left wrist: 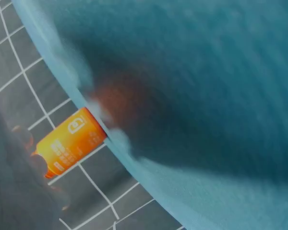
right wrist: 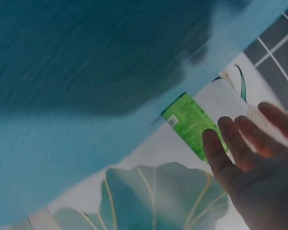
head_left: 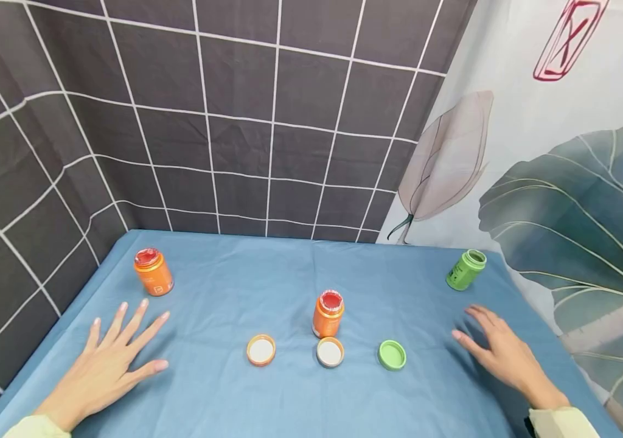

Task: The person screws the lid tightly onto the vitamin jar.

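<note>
- Three uncapped jars stand on the bench (head_left: 207, 401): a left orange jar (head_left: 154, 274), a middle orange jar (head_left: 327, 316) and a green jar (head_left: 463, 271). We judge tipping the chief hazard; a fingertip catching a jar too high would cause it, and we cannot confirm what the jars contain.
- We count three loose lids, inner faces up: a left orange lid (head_left: 261, 350), a middle orange lid (head_left: 330, 352) and a green lid (head_left: 392, 354). The two orange ones look alike, so a mix-up is possible; a careless sweep could also scatter them.
- We place the left orange jar just beyond the fingertips of the left hand (head_left: 111, 362), and the green jar beyond the right hand (head_left: 505, 356), both apart from them. The middle orange jar stands between the hands, well clear of each.
- We find the left hand's fingers spread and the right hand's extended, thumb apart. Neither holds anything; bench contact we cannot tell.
</note>
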The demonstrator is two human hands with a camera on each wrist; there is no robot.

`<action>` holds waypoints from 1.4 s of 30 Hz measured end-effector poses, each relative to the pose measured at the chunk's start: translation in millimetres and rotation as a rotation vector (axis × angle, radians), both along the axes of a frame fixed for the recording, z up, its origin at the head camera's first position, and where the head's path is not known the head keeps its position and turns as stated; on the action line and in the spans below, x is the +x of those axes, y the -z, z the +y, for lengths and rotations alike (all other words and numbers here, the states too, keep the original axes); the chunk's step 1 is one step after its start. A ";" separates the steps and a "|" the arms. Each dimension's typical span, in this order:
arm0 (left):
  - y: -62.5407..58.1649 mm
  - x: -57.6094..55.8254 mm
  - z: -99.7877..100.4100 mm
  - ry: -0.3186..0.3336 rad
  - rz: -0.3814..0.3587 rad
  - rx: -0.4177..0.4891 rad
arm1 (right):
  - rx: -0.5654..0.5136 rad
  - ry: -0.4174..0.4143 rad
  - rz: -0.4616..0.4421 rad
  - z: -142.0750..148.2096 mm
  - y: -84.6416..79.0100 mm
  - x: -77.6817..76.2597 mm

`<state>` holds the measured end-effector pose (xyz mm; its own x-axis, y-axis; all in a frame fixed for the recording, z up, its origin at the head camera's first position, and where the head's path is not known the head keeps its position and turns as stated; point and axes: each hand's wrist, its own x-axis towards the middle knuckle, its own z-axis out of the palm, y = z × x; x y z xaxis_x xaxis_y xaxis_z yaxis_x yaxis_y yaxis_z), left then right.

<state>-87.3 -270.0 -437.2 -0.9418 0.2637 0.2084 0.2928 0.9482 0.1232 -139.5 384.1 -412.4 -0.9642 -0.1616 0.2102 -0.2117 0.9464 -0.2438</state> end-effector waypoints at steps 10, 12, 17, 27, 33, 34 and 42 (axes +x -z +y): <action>-12.2 -2.9 21.4 -0.037 -0.023 0.238 | -0.327 0.245 0.003 22.4 -11.9 -35.6; -14.4 -4.6 26.9 -0.038 -0.029 0.256 | -0.339 0.270 -0.023 25.7 -13.4 -44.9; -14.5 -8.7 43.1 -0.027 -0.066 0.313 | -0.337 0.324 -0.071 33.3 -11.0 -67.0; -12.1 -16.3 77.6 0.012 -0.148 0.402 | -0.450 0.400 -0.222 51.2 -1.1 -99.9; -14.3 -21.2 94.5 0.038 -0.196 0.428 | -0.568 0.349 -0.262 53.6 -0.6 -116.7; -14.3 -21.4 97.4 0.039 -0.203 0.434 | -0.585 0.344 -0.255 52.6 -0.4 -119.4; -11.6 -25.3 113.5 0.068 -0.223 0.486 | -0.589 0.345 -0.212 55.3 14.3 -137.1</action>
